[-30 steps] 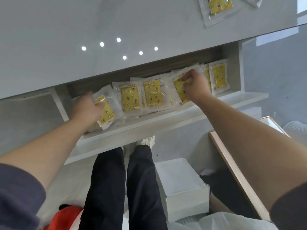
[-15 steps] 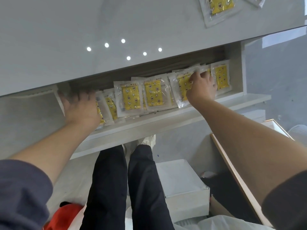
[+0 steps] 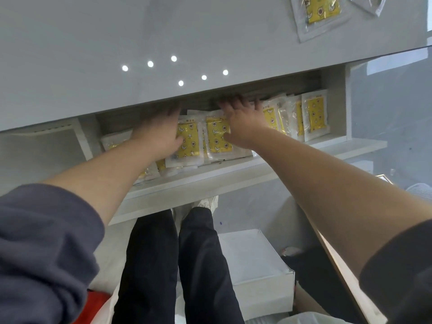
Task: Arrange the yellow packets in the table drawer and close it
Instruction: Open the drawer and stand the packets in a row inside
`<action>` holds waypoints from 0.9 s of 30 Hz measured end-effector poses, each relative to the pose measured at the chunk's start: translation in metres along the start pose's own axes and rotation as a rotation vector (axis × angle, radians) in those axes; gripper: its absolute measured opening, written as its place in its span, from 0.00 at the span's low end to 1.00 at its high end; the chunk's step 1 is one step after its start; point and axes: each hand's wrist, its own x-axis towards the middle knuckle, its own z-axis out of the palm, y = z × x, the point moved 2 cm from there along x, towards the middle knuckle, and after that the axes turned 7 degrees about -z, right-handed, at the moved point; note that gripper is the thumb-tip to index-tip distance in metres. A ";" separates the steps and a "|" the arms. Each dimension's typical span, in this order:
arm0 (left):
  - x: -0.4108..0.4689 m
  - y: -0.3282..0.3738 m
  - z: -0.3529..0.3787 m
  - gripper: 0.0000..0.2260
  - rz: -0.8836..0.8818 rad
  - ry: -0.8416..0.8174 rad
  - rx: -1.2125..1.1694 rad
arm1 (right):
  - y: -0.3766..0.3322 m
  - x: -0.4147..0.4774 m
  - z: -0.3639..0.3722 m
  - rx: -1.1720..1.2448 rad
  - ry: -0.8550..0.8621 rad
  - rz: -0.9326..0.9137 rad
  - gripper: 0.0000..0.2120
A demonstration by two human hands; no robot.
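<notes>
Mid-frame, left hand (image 3: 161, 129) and right hand (image 3: 240, 120) lie flat, fingers spread, gripping nothing, on packets (image 3: 217, 136) in the open drawer (image 3: 233, 169).

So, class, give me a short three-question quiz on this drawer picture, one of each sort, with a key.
1. True or false: the drawer is shut.
2. Where do the left hand and right hand rest? A) flat on the yellow packets in the drawer B) on the tabletop C) on the white box on the floor
3. Fill in: a yellow packet outside the drawer lies on the ______.

Key: 1 false; 2 A; 3 tabletop.
</notes>
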 end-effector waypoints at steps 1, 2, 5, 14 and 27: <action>0.003 0.005 0.002 0.33 0.025 -0.008 0.009 | -0.004 0.003 0.002 -0.023 -0.027 -0.021 0.40; 0.004 0.007 0.004 0.32 0.033 -0.013 0.037 | -0.007 0.005 0.004 -0.046 -0.044 -0.035 0.38; -0.006 0.003 0.011 0.24 -0.027 -0.007 0.125 | -0.016 0.007 0.003 -0.073 -0.039 -0.087 0.37; -0.001 0.020 0.015 0.35 0.034 -0.029 0.057 | -0.014 0.007 0.000 0.011 -0.006 -0.055 0.34; 0.024 0.051 0.004 0.31 0.115 -0.081 -0.025 | 0.075 -0.011 0.001 -0.072 -0.003 0.306 0.31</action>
